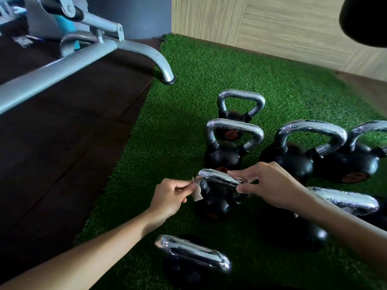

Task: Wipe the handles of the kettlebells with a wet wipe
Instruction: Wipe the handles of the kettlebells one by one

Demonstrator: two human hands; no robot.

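Note:
Several black kettlebells with chrome handles stand on green turf [178,126]. My left hand [168,196] pinches a small pale wet wipe [196,190] at the left corner of the chrome handle [217,176] of the middle kettlebell [215,204]. My right hand [266,183] pinches the right end of that same handle between thumb and fingers; something thin and shiny, perhaps more of the wipe, shows at its fingertips. Another chrome handle [192,253] lies close in front, below my left forearm.
More kettlebells stand behind [240,105] [232,141] and to the right [310,143] [347,200]. A grey metal bench frame [83,57] rests on a dark mat [62,143] to the left. A wood-patterned wall [272,24] closes the back.

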